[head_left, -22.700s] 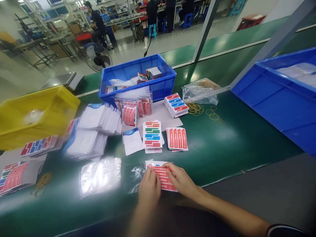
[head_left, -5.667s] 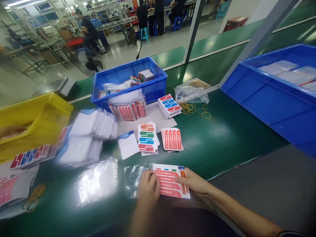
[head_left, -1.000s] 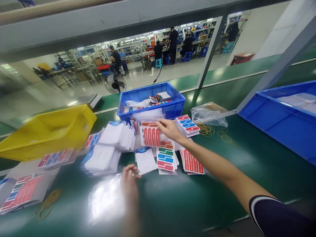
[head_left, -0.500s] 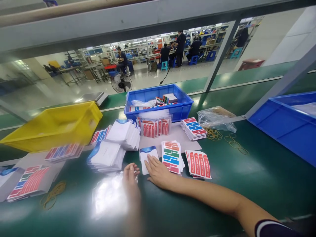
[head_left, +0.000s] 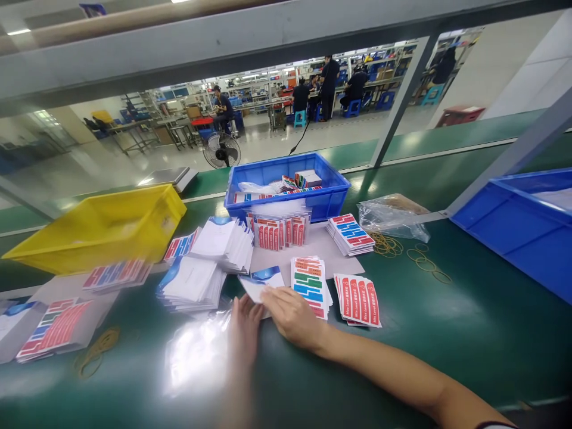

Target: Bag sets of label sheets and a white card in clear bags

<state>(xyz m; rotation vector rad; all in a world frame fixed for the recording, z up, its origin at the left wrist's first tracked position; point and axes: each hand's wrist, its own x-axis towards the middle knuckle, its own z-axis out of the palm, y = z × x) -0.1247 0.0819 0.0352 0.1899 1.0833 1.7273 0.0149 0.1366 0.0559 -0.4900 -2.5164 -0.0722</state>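
1. Near the middle of the green table [head_left: 415, 351], your right hand [head_left: 290, 313] pinches the lower edge of a white booklet [head_left: 263, 281] with a blue header; any print on it is too small to read.
2. At the booklet's lower left corner, your left hand [head_left: 245, 319] has its fingers bent close to your right fingertips; whether they grip the paper, you cannot tell from this view.
3. Just right of the booklet, beside your right hand, lie the multicoloured label sheets [head_left: 309, 285], banded orange, green, blue and red, their small print unreadable.
4. Farther right, you have a fanned pile of red label sheets [head_left: 357, 300]; the top sheet carries 4 strips, where "Max Level" and "Min Level" can be read, followed by Chinese characters.
5. To your left, white booklets with blue headers stand in heaps [head_left: 192, 280], and shiny clear plastic [head_left: 196, 354] lies beside your left wrist.
6. Beyond the booklet, clear packs [head_left: 277, 231] showing red strips lean against a blue bin [head_left: 330, 201]; their lettering is too small to read.
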